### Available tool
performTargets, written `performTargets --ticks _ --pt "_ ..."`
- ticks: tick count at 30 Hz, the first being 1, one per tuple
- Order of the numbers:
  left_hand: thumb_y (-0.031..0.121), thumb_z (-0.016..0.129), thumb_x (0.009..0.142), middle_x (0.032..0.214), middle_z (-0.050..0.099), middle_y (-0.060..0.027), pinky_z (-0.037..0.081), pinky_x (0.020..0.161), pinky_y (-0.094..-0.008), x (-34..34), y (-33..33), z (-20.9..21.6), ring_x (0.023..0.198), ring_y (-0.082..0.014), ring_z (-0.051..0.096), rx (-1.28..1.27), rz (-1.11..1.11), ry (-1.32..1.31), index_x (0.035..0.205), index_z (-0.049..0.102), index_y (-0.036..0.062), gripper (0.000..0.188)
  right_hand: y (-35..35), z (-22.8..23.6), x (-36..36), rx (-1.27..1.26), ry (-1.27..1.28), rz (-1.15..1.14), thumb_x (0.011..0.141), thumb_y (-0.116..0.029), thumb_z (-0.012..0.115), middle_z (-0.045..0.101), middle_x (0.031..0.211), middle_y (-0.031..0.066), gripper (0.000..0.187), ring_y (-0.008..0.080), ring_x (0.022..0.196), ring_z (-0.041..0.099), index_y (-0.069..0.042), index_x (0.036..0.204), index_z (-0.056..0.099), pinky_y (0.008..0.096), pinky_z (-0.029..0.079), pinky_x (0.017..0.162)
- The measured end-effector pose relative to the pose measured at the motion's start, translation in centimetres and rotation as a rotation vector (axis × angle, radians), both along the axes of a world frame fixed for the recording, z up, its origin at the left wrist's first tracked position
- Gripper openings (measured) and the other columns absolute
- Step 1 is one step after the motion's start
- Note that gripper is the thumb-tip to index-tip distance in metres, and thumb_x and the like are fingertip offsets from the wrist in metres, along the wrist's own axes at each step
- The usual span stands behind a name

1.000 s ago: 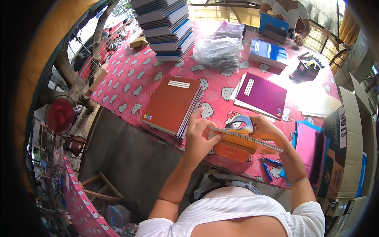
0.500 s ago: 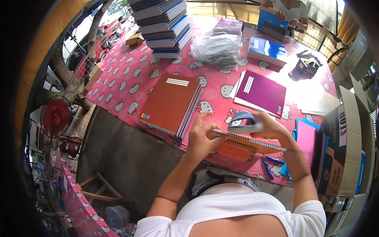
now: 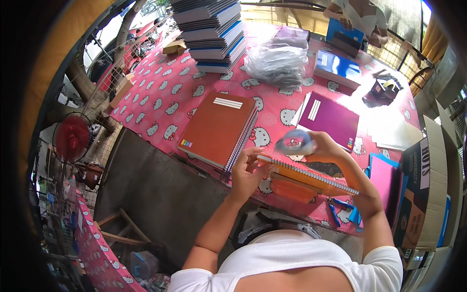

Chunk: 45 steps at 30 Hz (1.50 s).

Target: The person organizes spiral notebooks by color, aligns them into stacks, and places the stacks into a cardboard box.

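An orange spiral notebook [image 3: 311, 181] stands on edge in front of me, above the pink cartoon-print tablecloth [image 3: 165, 97]. My left hand [image 3: 248, 171] pinches its left end. My right hand [image 3: 325, 146] holds a roll of clear tape [image 3: 293, 142] just above the notebook's spiral edge. A stack of orange-brown spiral notebooks [image 3: 219, 127] lies to the left of my hands, and a purple notebook [image 3: 329, 118] lies behind them.
A tall pile of notebooks [image 3: 211, 30] and a heap of clear plastic sleeves [image 3: 276, 62] sit at the back. Another person [image 3: 362, 14] handles a blue notebook [image 3: 338, 65] far right. A tape dispenser [image 3: 383, 90], a cardboard box [image 3: 422, 190], pink folders [image 3: 384, 177] and a red fan [image 3: 72, 138] surround me.
My right hand has lifted the tape roll slightly higher above the notebook. My left hand has shifted to the notebook's left end. The view has tilted a little.
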<state>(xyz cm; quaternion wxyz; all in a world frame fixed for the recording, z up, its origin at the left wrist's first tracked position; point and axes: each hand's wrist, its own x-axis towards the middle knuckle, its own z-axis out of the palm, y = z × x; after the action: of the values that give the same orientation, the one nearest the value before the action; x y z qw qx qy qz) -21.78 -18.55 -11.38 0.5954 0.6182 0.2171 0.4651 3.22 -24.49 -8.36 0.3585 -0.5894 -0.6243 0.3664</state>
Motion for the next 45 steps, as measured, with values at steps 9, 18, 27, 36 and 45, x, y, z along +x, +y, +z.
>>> performTargets --ticks 9,18,27,36,45 --pt "-0.006 0.066 0.082 0.108 0.062 -0.0069 0.052 0.084 -0.0256 -1.2 0.2 -0.8 0.096 -0.0119 0.061 -0.108 0.038 -0.023 0.107 0.065 -0.0004 0.026 1.0 0.0 -0.3 -0.002 0.000 0.052 0.060 -0.006 0.071 0.067 0.086 0.0121 0.042 0.0279 0.079 0.065 -0.005 0.101 0.062 0.0376 0.051 0.069" --pt "-0.007 0.062 0.084 0.103 0.060 -0.0049 0.046 0.089 -0.0278 0.0 1.6 1.2 0.102 -0.0117 0.054 -0.229 -0.238 -0.132 0.108 0.061 0.0024 0.026 -10.3 -9.9 3.7 0.118 -0.616 -0.425 0.064 -0.016 0.078 0.051 0.123 0.0182 0.060 0.0370 0.109 0.053 -0.005 0.118 0.053 0.0446 0.047 0.087" --pt "0.003 0.065 0.086 0.099 0.062 -0.0076 0.049 0.083 -0.0278 0.7 3.0 -0.3 0.097 -0.0141 0.058 -0.403 -0.451 -0.240 0.098 0.061 0.0019 0.013 -24.1 -11.7 -5.3 -0.085 -0.851 -0.753 0.071 -0.025 0.075 0.047 0.126 0.0218 0.064 0.0407 0.114 0.047 0.002 0.122 0.048 0.0453 0.039 0.096" --pt "0.005 0.069 0.083 0.096 0.065 -0.0114 0.050 0.080 -0.0287 1.0 4.5 -0.9 0.088 -0.0155 0.062 -0.495 -0.451 -0.209 0.091 0.061 0.0034 0.011 -27.1 -7.6 -8.8 -0.309 -0.297 -1.083 0.081 -0.012 0.059 0.050 0.106 0.0189 0.040 0.0322 0.100 0.051 0.003 0.117 0.048 0.0409 0.040 0.090" --pt "-0.002 0.076 0.073 0.092 0.065 -0.0117 0.046 0.095 -0.0445 6.2 -2.6 5.4 0.090 -0.0195 0.063 0.628 -0.258 -0.170 0.089 0.057 0.0030 0.025 -17.4 7.7 -14.2 0.303 -0.398 -0.847 0.069 -0.011 0.072 0.053 0.109 0.0168 0.051 0.0316 0.097 0.054 -0.001 0.116 0.055 0.0420 0.043 0.085"
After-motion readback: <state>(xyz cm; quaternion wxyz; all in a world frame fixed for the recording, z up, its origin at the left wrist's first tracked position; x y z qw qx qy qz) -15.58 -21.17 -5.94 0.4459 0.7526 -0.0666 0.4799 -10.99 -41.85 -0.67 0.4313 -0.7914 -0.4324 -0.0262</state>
